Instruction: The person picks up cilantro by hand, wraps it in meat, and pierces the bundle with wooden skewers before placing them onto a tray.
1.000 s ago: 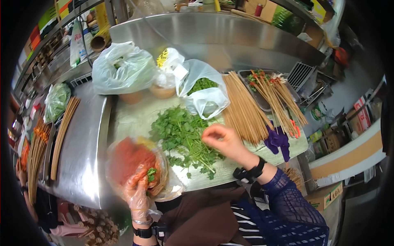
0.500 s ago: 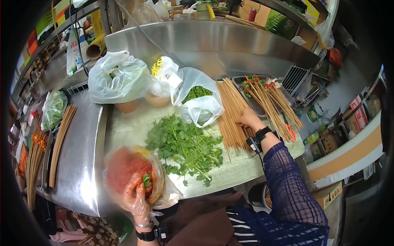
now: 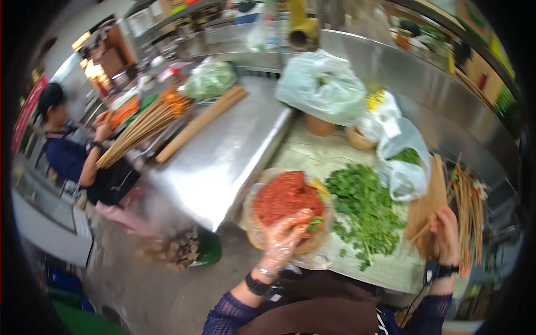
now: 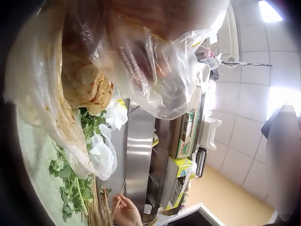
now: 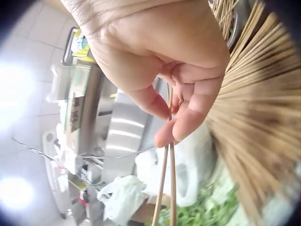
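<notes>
My left hand (image 3: 286,237), in a clear plastic glove stained red, is over a plastic-lined bowl (image 3: 258,237) of red, coarse, minced-looking food (image 3: 287,198). Its curled fingers hold a small bunch of cilantro (image 3: 315,224), whose leaves poke out beside the fingertips. In the left wrist view, glove and bag plastic hide most of the grip. My bare right hand (image 5: 174,70) pinches two thin bamboo skewers (image 5: 172,183) between thumb and fingers. It is next to a wide spread of skewers (image 3: 427,204). A pile of loose cilantro (image 3: 363,215) lies between the two hands.
White plastic bags (image 3: 324,89) of greens stand along the back. At the right are filled skewers (image 3: 466,201). On the left steel counter (image 3: 223,145) lie a skewer bundle (image 3: 204,123) and carrot-coloured skewers (image 3: 148,128). Another person (image 3: 72,145) works at the far left.
The right hand went from over the cilantro to the skewers and now holds two. The head view has swung left, bringing the other person into sight. The left hand stays at the bowl.
</notes>
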Demonstrator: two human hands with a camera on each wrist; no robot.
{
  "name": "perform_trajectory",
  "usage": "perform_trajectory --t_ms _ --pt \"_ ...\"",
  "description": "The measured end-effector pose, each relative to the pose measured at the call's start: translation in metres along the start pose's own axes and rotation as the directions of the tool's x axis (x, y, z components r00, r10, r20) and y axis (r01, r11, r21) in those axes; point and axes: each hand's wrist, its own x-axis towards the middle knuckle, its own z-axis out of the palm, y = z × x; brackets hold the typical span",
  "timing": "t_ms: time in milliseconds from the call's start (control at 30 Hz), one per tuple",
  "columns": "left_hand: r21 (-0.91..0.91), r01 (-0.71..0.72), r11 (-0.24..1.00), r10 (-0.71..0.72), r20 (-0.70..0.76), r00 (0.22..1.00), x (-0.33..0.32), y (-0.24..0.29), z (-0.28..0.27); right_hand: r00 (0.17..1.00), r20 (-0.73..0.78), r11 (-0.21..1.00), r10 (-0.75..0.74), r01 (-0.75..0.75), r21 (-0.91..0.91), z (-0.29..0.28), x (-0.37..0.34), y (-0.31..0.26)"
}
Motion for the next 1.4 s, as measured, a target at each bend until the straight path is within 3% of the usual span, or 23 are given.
perform_trajectory --t_ms 67,100,133,167,200,233,267,300,333,367,467,533,633,767,867,1000,1067,1133,1167,1267,1400 --pt "-0.026 0.06 0.998 -0.06 -0.005 0.998 -0.001 -0.003 -0.002 0.989 0.078 0.99 -0.127 0.121 0.074 0.032 -0.021 -0.013" --pt "0.018 0.01 1.0 -0.011 0.025 1.0 -0.001 -0.01 -0.006 0.982 0.138 0.989 -0.129 0.118 0.086 0.042 -0.03 -0.018" --pt "-0.182 0.19 0.965 -0.187 0.032 0.982 -0.003 0.004 -0.001 0.982 0.123 0.985 -0.141 0.127 0.121 0.047 -0.035 -0.015" --pt "0.0 -0.062 0.998 0.061 0.053 0.997 -0.001 -0.008 -0.005 0.98 0.115 0.976 -0.163 0.143 0.167 0.053 -0.038 -0.009" --pt "-0.159 0.07 0.985 -0.061 0.06 0.996 -0.003 -0.005 -0.002 0.97 0.188 0.965 -0.152 0.104 0.24 0.047 -0.037 0.004" --pt "0.008 -0.018 1.0 0.017 0.087 0.996 -0.003 0.0 -0.004 0.979 0.145 0.933 -0.145 0.087 0.348 0.052 -0.036 0.018" --pt "-0.103 0.104 0.989 -0.098 0.062 0.993 -0.005 -0.015 -0.005 0.949 0.251 0.931 -0.19 0.094 0.352 0.064 -0.039 0.018" --pt "-0.248 0.073 0.966 -0.047 0.108 0.993 -0.004 -0.023 -0.006 0.977 0.175 0.943 -0.125 0.062 0.326 0.076 -0.041 0.019" --pt "-0.263 0.117 0.958 -0.09 0.112 0.99 -0.004 -0.013 -0.007 0.994 0.097 0.952 -0.058 0.026 0.305 0.09 -0.043 0.02" --pt "-0.275 0.114 0.955 -0.084 0.117 0.99 -0.003 -0.016 -0.008 0.951 0.286 0.933 -0.116 0.005 0.361 0.078 -0.047 0.024" --pt "-0.213 0.039 0.976 -0.01 0.134 0.991 0.0 -0.02 -0.01 0.963 0.217 0.944 -0.16 0.086 0.318 0.12 -0.069 0.006" --pt "-0.294 0.057 0.954 -0.015 0.144 0.989 0.003 -0.017 -0.01 0.971 0.159 0.949 -0.18 0.129 0.286 0.14 -0.082 -0.005" --pt "-0.308 0.059 0.95 -0.02 0.127 0.992 -0.001 -0.017 -0.007 0.965 0.178 0.959 -0.194 0.148 0.241 0.139 -0.083 0.001" --pt "-0.244 -0.023 0.97 0.051 0.109 0.993 -0.001 -0.022 -0.01 0.953 0.137 0.912 -0.272 0.209 0.354 0.144 -0.088 0.009" --pt "-0.246 0.018 0.969 0.011 0.118 0.993 -0.001 -0.011 -0.01 0.949 0.082 0.924 -0.305 0.274 0.268 0.157 -0.09 0.011" --pt "-0.26 0.019 0.965 0.01 0.111 0.994 -0.003 -0.016 -0.008 0.958 0.141 0.953 -0.251 0.22 0.207 0.159 -0.095 0.013" --pt "-0.218 -0.039 0.975 0.064 0.107 0.992 -0.001 -0.013 -0.009 0.959 0.099 0.946 -0.266 0.24 0.218 0.161 -0.096 0.015" --pt "-0.213 -0.01 0.977 0.032 0.099 0.995 0.0 -0.007 -0.009 0.958 0.053 0.939 -0.282 0.264 0.221 0.157 -0.091 0.022" --pt "-0.207 -0.012 0.978 0.031 0.091 0.995 0.0 -0.006 -0.009 0.939 0.108 0.933 -0.326 0.302 0.194 0.155 -0.09 0.024" --pt "-0.215 0.039 0.976 -0.02 0.092 0.996 -0.002 -0.005 -0.007 0.963 0.106 0.935 -0.246 0.207 0.286 0.162 -0.098 0.012" --pt "-0.217 0.092 0.972 -0.07 0.105 0.992 -0.003 -0.004 -0.008 0.935 0.198 0.918 -0.294 0.218 0.331 0.162 -0.103 0.014"
